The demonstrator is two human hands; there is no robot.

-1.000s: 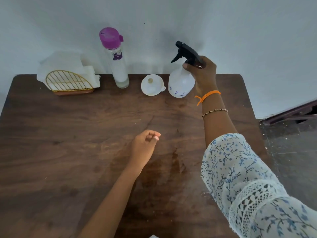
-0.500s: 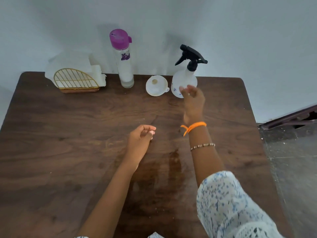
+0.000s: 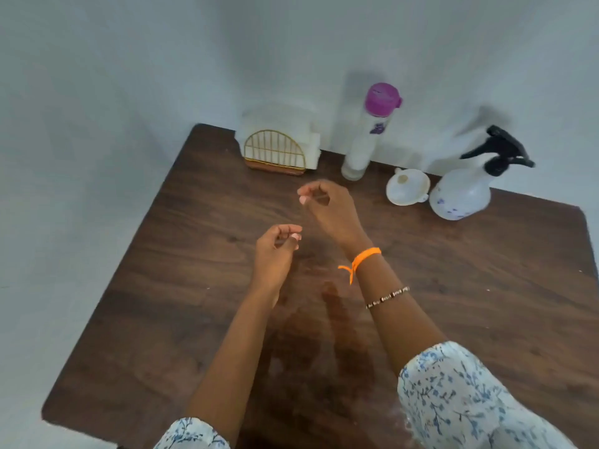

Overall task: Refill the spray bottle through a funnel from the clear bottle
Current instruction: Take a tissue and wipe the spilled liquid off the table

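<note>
A white spray bottle (image 3: 460, 196) with a black trigger head stands at the table's far right, by the wall. A white funnel (image 3: 407, 187) lies on the table just left of it. Left of the funnel stands the tall clear bottle (image 3: 363, 147) with a purple cap. My right hand (image 3: 327, 215) hovers over the middle of the table, fingers loosely curled, holding nothing. My left hand (image 3: 275, 251) hangs just below and left of it, also loosely curled and empty. Both hands are well apart from the bottles.
A gold wire napkin holder (image 3: 275, 150) with white napkins sits at the far left of the dark wooden table (image 3: 194, 303), against the pale wall. A darker stain marks the table between my forearms.
My right hand let go of the spray bottle's trigger head and drew back left to the table's middle, near my left hand. The view swung left; the bottle stands where it was.
</note>
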